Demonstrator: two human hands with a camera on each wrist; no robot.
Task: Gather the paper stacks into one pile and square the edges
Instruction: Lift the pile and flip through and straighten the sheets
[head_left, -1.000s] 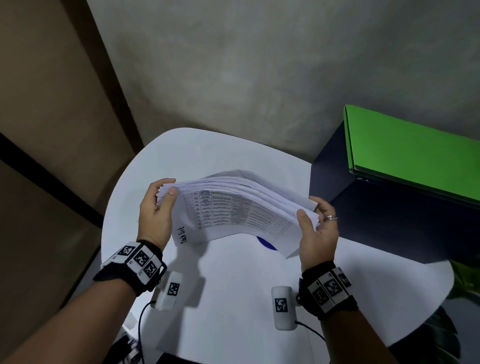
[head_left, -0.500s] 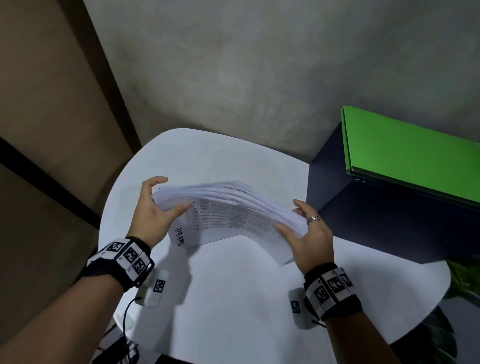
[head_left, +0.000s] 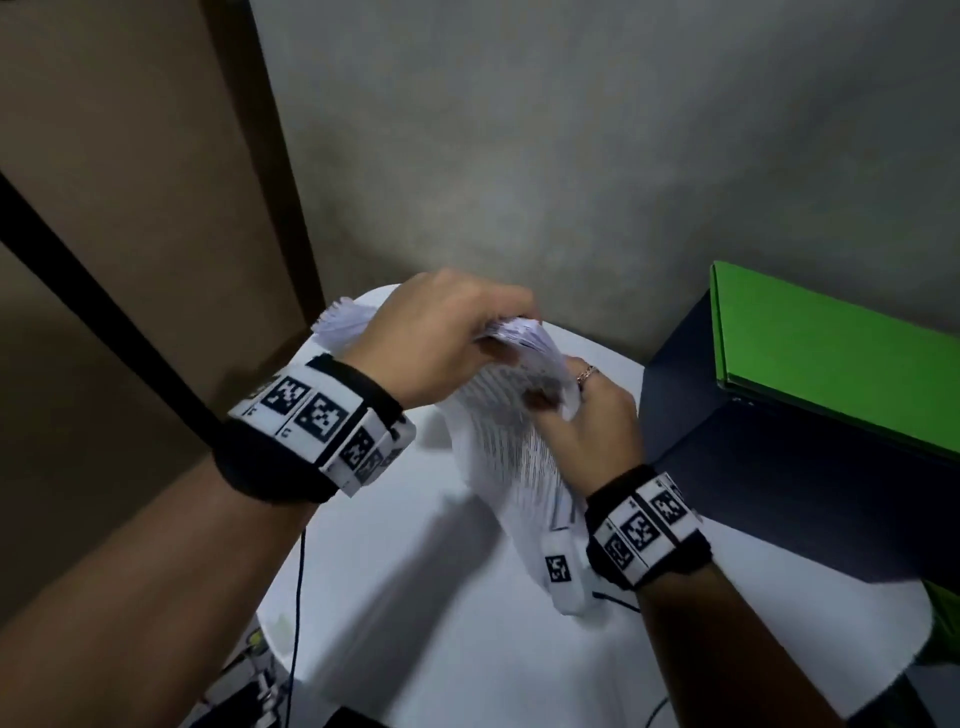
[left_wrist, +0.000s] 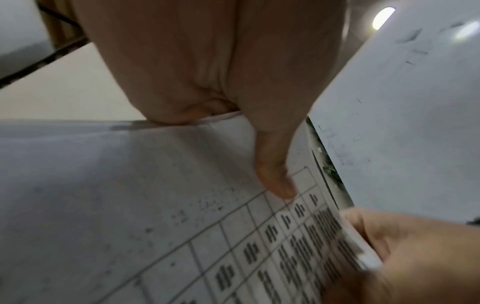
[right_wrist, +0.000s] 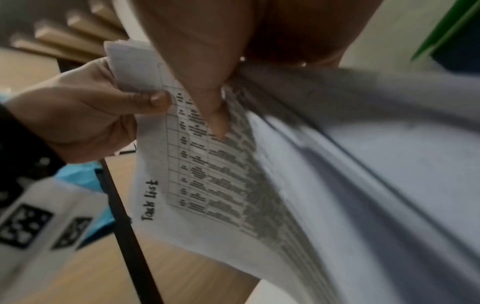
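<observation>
A thick stack of printed white sheets (head_left: 511, 452) hangs on end above the round white table (head_left: 415, 613), its top page a table headed "Task List" (right_wrist: 207, 185). My left hand (head_left: 498, 335) grips the stack's upper edge from above, with the thumb (left_wrist: 275, 181) pressed on the printed page (left_wrist: 182, 216). My right hand (head_left: 566, 397), which wears a ring, grips the stack's right side, its thumb (right_wrist: 215, 117) on the front sheet. The sheets fan out unevenly and bow between the two hands. The lower edge is blurred.
A dark box (head_left: 779, 467) with a green folder (head_left: 831, 353) on top stands close at the right of the table. A grey wall (head_left: 571, 182) rises behind. A black bar (head_left: 104, 312) and brown panels are on the left. A cable (head_left: 298, 597) hangs at the table's front-left.
The stack, held roughly flat between both hands, has been turned up on end. My left hand rose and came over its top edge; my right hand moved in along the right side.
</observation>
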